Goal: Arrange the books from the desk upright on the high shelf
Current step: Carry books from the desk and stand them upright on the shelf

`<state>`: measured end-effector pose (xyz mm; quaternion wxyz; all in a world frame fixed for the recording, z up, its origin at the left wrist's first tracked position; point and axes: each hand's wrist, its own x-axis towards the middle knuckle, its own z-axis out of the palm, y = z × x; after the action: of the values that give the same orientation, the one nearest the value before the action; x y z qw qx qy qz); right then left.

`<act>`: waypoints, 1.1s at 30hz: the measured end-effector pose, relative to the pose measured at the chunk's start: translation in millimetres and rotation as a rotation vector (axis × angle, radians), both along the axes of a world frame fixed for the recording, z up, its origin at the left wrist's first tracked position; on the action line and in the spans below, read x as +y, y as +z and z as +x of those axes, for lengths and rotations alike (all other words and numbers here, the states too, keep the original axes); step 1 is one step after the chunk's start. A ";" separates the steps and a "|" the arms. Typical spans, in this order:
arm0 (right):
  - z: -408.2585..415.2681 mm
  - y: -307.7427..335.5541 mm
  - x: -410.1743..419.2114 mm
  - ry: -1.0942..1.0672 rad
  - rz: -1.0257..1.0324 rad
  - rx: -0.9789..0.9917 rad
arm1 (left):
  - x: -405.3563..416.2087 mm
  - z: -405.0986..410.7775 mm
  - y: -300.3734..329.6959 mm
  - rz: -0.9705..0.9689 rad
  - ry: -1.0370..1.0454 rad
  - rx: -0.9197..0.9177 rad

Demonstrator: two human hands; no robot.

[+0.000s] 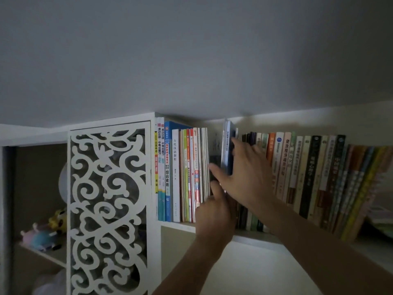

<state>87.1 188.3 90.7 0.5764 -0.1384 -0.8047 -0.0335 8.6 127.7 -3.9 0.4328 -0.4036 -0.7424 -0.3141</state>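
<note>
head view, angled upward, near shelf (251, 238)

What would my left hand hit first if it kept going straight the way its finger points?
Probably the dark book standing in the gap: the left hand points its finger up and inward at it, beside the blue book under the right hand. Depth is unclear.
</note>
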 end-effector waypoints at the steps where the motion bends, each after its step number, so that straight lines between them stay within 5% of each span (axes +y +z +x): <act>1: 0.3 -4.0 -2.1 0.010 -0.029 0.008 | -3.0 -0.4 -5.2 -0.070 0.018 0.073; 12: -7.5 -29.3 -5.4 0.151 -0.069 -0.288 | -15.9 -34.5 -8.0 0.003 0.071 0.200; 20: -26.0 -26.7 -1.4 -0.123 -0.025 -0.283 | -10.5 -50.6 1.2 -0.058 0.061 0.188; 24: -23.0 -48.4 8.5 -0.214 0.190 0.035 | -19.4 -55.2 2.7 -0.038 -0.031 0.280; 33: -60.3 -70.9 35.8 -0.295 0.418 -0.071 | -13.7 -71.9 3.7 -0.102 -0.078 0.278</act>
<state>26.8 224.1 19.8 0.5527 -0.1309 -0.7711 -0.2879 -63.4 114.0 -0.2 0.4976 -0.4932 -0.6743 -0.2335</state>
